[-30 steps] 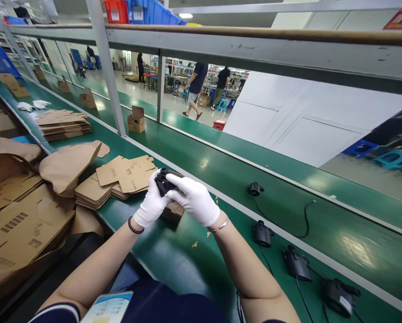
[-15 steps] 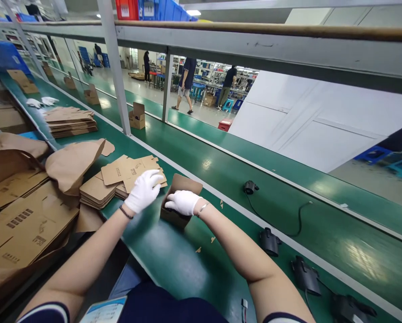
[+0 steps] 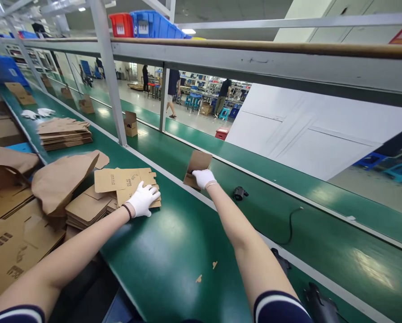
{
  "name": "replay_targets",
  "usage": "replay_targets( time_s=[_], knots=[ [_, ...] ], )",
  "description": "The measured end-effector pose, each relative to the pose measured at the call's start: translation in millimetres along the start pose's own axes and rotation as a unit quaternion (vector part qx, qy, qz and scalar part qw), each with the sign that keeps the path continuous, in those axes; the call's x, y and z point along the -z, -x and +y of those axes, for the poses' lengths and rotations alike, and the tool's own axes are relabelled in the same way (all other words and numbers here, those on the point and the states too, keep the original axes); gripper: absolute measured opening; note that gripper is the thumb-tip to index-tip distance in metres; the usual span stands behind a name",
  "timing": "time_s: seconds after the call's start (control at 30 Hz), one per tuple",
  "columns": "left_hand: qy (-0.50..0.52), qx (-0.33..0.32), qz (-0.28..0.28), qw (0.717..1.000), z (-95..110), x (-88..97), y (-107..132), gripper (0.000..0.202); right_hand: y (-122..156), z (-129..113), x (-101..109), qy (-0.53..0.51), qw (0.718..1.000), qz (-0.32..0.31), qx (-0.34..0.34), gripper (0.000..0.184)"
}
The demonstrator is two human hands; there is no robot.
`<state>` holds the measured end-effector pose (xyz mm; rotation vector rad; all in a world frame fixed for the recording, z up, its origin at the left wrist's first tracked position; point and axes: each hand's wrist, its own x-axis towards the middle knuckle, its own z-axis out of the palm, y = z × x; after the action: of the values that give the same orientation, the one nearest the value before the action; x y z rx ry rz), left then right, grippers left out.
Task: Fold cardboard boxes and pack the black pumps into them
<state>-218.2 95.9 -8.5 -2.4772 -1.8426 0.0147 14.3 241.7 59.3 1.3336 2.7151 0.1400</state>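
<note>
My right hand (image 3: 204, 178), in a white glove, grips an open cardboard box (image 3: 198, 161) by its near side, over the conveyor belt beyond the white rail. The box's lid flap stands up; its inside is mostly hidden by the hand. My left hand (image 3: 142, 200), also gloved, rests with fingers spread on the edge of a flat printed carton (image 3: 128, 179). That carton lies on top of a stack of folded cartons (image 3: 88, 206) on the green work surface.
Black devices (image 3: 240, 193) with cables lie on the belt and along the rail (image 3: 271, 240). Another open box (image 3: 131, 124) stands farther along the belt beside a metal post (image 3: 110, 72). Brown paper and more flat cartons (image 3: 22, 242) are at left. Cardboard scraps (image 3: 198, 278) lie nearby.
My right hand has carried the box forward and right, from the work surface across the rail to the belt. My left hand has lowered onto the flat carton, fingers spreading.
</note>
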Motion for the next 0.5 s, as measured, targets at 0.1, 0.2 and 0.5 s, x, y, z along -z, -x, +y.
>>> replay_targets(
  time_s=[0.1, 0.2, 0.5],
  knots=[
    [0.008, 0.016, 0.031, 0.999, -2.9, 5.8, -1.7, 0.025, -16.1, 2.9, -5.4, -0.015, 0.998, 0.054, -0.019, 0.041],
    [0.01, 0.053, 0.05, 0.997, -7.8, 22.5, -10.2, 0.022, -10.3, -27.0, -22.0, -0.103, 0.987, 0.116, -0.033, 0.052],
    [0.344, -0.035, 0.264, 0.901, 41.8, 172.2, 57.1, 0.072, 37.4, -112.2, 5.7, -0.632, 0.744, 0.186, 0.115, 0.097]
  ],
)
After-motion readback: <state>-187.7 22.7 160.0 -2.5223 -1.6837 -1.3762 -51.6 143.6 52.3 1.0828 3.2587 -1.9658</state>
